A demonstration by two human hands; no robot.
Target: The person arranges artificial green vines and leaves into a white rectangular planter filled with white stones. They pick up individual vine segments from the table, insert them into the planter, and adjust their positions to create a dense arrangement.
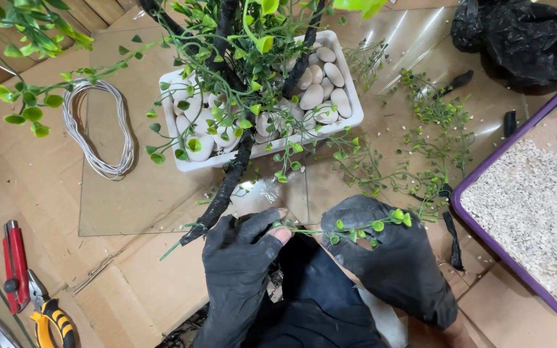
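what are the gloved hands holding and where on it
A thin green plastic leaf sprig: left hand pinches its bare stem end, right hand grips its leafy end.

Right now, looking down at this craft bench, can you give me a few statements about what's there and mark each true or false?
1. Both hands wear black gloves. True: the left hand and right hand are gloved.
2. The hands hold a green leafy sprig between them. True.
3. The white planter is filled with water. False: it holds pale pebbles.
4. The wire coil lies right of the planter. False: it lies left.
5. The purple-rimmed tray holds light gravel. True.
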